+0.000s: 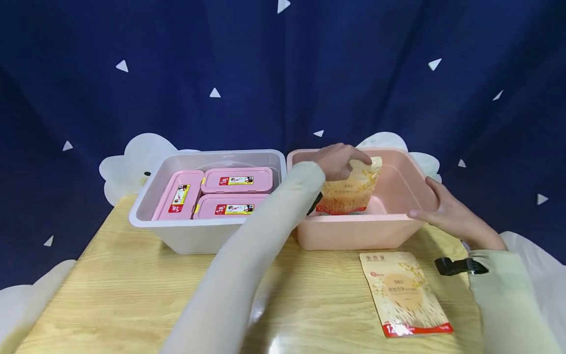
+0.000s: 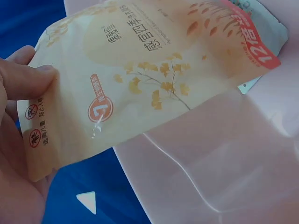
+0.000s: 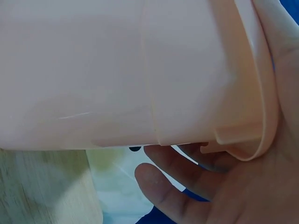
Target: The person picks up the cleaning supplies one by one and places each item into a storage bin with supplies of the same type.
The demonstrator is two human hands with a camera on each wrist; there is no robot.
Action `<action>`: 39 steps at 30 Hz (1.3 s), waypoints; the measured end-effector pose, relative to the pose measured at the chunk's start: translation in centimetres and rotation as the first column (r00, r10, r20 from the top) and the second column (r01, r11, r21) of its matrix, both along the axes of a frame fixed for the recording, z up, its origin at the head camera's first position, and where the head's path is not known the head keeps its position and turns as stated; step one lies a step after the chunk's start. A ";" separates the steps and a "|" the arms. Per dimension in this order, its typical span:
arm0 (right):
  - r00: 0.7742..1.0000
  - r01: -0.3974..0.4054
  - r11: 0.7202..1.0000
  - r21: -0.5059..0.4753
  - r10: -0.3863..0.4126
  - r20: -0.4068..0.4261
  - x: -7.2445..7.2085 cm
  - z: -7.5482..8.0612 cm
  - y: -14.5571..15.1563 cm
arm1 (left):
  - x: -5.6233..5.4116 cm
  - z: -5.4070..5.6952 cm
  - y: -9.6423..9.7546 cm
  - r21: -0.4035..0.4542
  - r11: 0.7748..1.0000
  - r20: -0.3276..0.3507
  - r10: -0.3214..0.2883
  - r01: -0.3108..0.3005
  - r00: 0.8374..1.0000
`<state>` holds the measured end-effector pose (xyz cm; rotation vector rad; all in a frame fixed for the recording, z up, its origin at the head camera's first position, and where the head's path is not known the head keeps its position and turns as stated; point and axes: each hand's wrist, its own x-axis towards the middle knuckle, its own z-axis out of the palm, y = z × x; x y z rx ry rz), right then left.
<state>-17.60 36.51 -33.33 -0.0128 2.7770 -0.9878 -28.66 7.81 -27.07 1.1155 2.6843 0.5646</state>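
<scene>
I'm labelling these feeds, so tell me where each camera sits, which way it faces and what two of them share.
Head: on the head, facing forward and down at the white bin and pink bin; left hand, right hand and forearms show.
Left wrist: on that wrist, facing the held pouch, which the left hand pinches; of the body, only that hand shows.
Right wrist: on that wrist, facing the pink bin's wall; only the right hand shows.
Shared: head and left wrist both show the held pouch.

Left hand (image 1: pixel 338 161) pinches, arm (image 1: pixel 249 255) outstretched; right hand (image 1: pixel 457 217) grips.
</scene>
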 end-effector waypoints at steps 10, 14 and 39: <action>0.999 -0.008 1.000 0.006 0.008 0.034 0.0 -0.1 -1.2 | -0.2 -0.5 -0.6 -0.087 0.996 -0.109 0.003 -0.012 0.994; 1.000 -0.014 1.000 -0.004 0.014 0.028 0.1 0.2 -1.2 | -0.2 -0.2 -1.0 -0.156 0.988 -0.221 -0.041 0.007 0.974; 0.996 -0.083 0.996 0.044 0.081 0.048 -1.7 0.3 -0.4 | 12.9 -4.0 -2.6 0.192 0.878 -0.516 -0.289 0.438 0.806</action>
